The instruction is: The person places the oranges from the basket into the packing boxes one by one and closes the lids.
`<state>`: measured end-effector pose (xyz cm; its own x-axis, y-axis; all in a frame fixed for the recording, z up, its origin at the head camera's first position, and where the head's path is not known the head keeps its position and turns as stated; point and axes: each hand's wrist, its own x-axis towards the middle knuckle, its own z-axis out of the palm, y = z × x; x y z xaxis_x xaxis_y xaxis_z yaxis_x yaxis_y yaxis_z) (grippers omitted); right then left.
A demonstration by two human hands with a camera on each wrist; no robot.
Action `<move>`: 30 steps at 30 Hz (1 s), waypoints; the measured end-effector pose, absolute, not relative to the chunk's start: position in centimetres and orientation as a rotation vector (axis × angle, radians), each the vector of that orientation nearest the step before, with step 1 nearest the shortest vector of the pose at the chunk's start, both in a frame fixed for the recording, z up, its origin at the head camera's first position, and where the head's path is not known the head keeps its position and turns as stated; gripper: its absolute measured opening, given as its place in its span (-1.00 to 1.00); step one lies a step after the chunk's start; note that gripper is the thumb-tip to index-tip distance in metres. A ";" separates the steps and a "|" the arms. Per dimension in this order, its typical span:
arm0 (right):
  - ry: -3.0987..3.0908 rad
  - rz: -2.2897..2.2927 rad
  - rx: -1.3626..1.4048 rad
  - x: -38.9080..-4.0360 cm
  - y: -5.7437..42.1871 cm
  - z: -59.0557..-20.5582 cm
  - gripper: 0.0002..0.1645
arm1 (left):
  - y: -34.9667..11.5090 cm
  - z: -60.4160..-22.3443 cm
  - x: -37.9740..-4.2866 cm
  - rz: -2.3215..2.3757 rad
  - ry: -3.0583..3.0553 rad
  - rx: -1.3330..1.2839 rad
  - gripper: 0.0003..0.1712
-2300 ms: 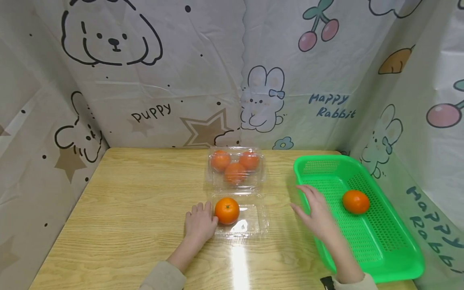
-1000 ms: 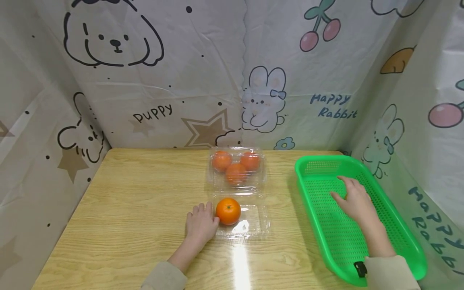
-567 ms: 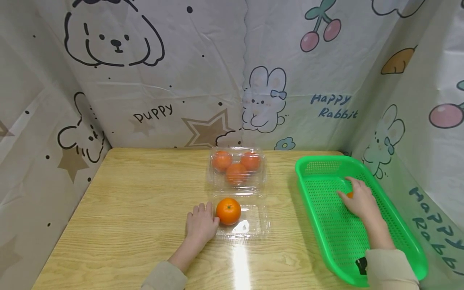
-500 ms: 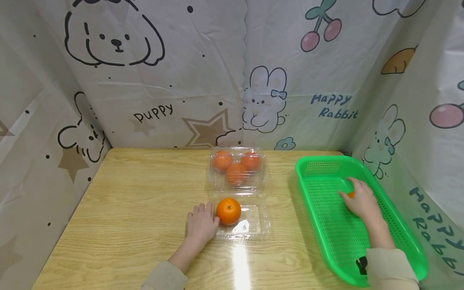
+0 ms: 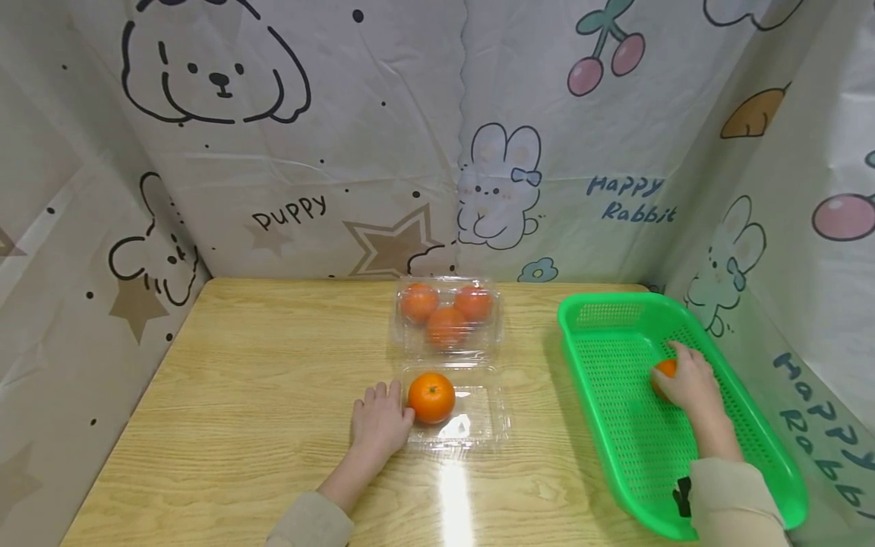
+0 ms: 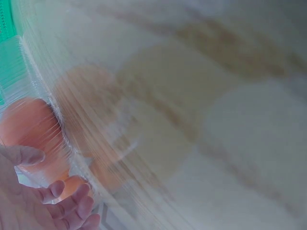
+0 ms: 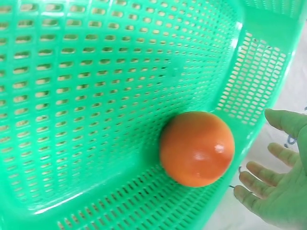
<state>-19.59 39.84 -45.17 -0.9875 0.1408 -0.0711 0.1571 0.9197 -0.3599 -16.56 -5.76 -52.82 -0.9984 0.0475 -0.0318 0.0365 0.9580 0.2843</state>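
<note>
My left hand [image 5: 380, 422] rests on the table at the left side of a clear plastic tray [image 5: 478, 414], its thumb beside the orange [image 5: 431, 397] in it. In the left wrist view its fingers [image 6: 72, 209] are loosely bent by the plastic. My right hand [image 5: 692, 387] is inside the green basket [image 5: 601, 456], at a second orange [image 5: 661, 380], which it partly covers in the head view. In the right wrist view its fingers [image 7: 261, 178] are spread, and that orange [image 7: 196, 149] lies apart from them against the basket wall.
Behind the tray, three more oranges [image 5: 447, 328] show through clear ridged plastic [image 5: 495, 334]. The basket has raised walls and stands at the table's right side, near the printed cloth [image 5: 731, 304]. Wooden table [image 5: 260, 365] extends to the left.
My right hand has moved from the basket's left rim over to the orange inside. In the last half second it has shifted slightly right, exposing more of the orange. The left hand has stayed still.
</note>
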 end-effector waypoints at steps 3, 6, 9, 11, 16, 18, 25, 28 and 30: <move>3.018 -0.572 0.266 -19.7 40.1 -45.4 -0.20 | -5.8 -52.8 -16.5 0.450 3.071 0.066 -0.48; 3.017 -0.566 0.278 -19.9 40.5 -45.8 -0.19 | -5.8 -52.8 -16.5 0.451 3.073 0.068 -0.49; 3.031 -0.560 0.283 -20.0 40.8 -46.3 -0.18 | -5.8 -52.8 -16.5 0.448 3.075 0.072 -0.49; 3.042 -0.556 0.280 -20.0 41.0 -46.7 -0.16 | -5.8 -52.9 -16.6 0.450 3.077 0.073 -0.50; 3.065 -0.551 0.290 -20.2 41.5 -47.6 -0.12 | -5.8 -53.0 -16.6 0.462 3.082 0.072 -0.52; 3.068 -0.545 0.308 -20.2 41.5 -47.9 -0.11 | -5.8 -52.9 -16.6 0.465 3.083 0.072 -0.52; 3.059 -0.519 0.374 -20.3 41.6 -48.9 -0.11 | -5.8 -52.8 -16.5 0.455 3.086 0.073 -0.48; 3.050 -0.503 0.396 -20.4 41.6 -49.2 -0.11 | -5.8 -52.9 -16.5 0.452 3.088 0.073 -0.48; 3.040 -0.492 0.407 -20.4 41.6 -49.2 -0.10 | -5.8 -52.9 -16.5 0.454 3.088 0.071 -0.48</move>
<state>-20.39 41.60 -49.24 -0.9651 0.2507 -0.0758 0.2618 0.9155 -0.3055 -16.53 -5.85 -52.87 -0.9988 0.0478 -0.0124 0.0422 0.9566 0.2882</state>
